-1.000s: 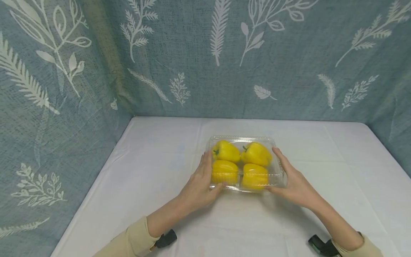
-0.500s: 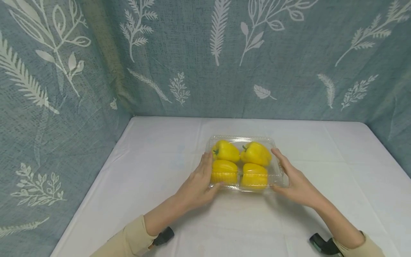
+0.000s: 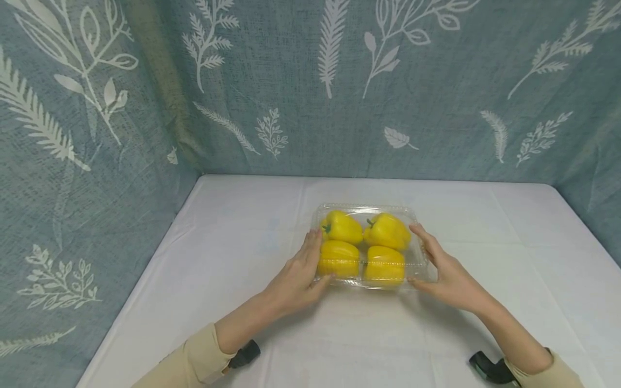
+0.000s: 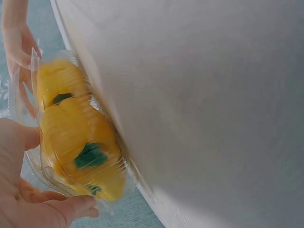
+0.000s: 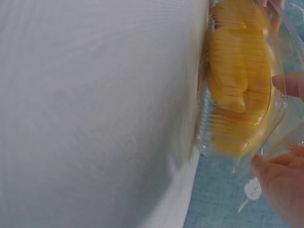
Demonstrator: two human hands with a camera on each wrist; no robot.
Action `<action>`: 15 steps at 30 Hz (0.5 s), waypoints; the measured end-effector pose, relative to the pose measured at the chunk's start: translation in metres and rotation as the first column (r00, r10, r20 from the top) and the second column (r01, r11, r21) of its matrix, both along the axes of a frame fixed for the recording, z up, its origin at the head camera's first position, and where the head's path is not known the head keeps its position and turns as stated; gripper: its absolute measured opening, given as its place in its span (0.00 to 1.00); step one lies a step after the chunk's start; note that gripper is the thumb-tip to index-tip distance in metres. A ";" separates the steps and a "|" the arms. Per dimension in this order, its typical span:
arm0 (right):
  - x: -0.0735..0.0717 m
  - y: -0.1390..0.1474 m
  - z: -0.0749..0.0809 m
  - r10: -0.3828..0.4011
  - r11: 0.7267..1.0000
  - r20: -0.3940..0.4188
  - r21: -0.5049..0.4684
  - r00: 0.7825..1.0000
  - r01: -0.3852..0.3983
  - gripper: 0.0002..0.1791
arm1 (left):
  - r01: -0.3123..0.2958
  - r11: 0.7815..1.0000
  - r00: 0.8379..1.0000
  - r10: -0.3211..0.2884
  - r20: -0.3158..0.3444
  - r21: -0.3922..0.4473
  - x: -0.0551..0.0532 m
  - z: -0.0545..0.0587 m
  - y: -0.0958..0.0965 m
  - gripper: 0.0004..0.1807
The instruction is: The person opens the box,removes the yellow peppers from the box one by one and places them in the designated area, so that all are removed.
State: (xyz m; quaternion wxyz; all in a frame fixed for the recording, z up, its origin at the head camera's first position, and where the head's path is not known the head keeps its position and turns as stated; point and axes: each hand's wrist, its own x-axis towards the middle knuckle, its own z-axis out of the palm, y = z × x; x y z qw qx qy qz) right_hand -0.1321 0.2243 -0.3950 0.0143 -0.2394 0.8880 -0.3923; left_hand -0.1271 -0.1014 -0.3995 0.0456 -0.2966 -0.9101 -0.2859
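A clear plastic clamshell container (image 3: 418, 261) sits on the white-covered table with several yellow bell peppers (image 3: 386, 231) inside. My left hand (image 3: 297, 280) holds its left side, thumb at the near corner and fingers along the side wall. On the opposite side my right hand (image 3: 448, 277) grips it, with a finger near the far corner and the thumb at the near one. In the left wrist view, green stems (image 4: 90, 156) show through the plastic. The right wrist view has the right thumb and fingers at the container's rim (image 5: 281, 102). Whether the lid is fully fastened I cannot tell.
The white tablecloth (image 3: 242, 215) spreads around the container. Behind and to the left hangs a blue-green curtain (image 3: 291, 134) with white leaf prints. Dark wrist-worn devices (image 3: 245, 354) are under both forearms.
My right thumb has shifted slightly right along the container's near edge. The left forearm has moved slightly left and down. The container and peppers stay practically where they were.
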 end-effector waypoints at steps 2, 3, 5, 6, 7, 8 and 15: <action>0.000 0.001 0.000 0.000 1.000 0.012 -0.004 1.000 0.000 0.56 | 0.008 1.000 1.000 -0.008 0.003 0.009 0.000 0.000 0.000 0.46; 0.000 0.001 0.000 0.001 1.000 0.017 -0.006 1.000 -0.001 0.56 | 0.013 1.000 1.000 -0.013 0.005 0.016 0.000 0.000 -0.001 0.45; 0.000 0.001 0.000 0.004 1.000 0.028 -0.011 1.000 -0.004 0.56 | 0.020 1.000 1.000 -0.020 0.013 0.022 0.000 0.001 -0.001 0.45; -0.001 0.001 0.000 0.004 1.000 0.032 -0.013 0.999 -0.004 0.56 | 0.023 0.999 1.000 -0.024 0.017 0.025 0.000 0.001 -0.002 0.45; 0.000 0.002 0.000 0.004 1.000 0.036 -0.013 0.999 -0.004 0.55 | 0.025 0.999 0.999 -0.026 0.021 0.027 0.000 0.001 -0.002 0.45; 0.000 0.002 0.000 0.005 1.000 0.040 -0.015 0.999 -0.005 0.55 | 0.028 0.999 0.999 -0.029 0.027 0.029 0.000 0.001 -0.002 0.45; 0.001 0.002 0.001 0.008 1.000 0.066 -0.025 0.998 -0.006 0.55 | 0.042 0.999 0.998 -0.044 0.053 0.033 0.001 0.003 -0.003 0.44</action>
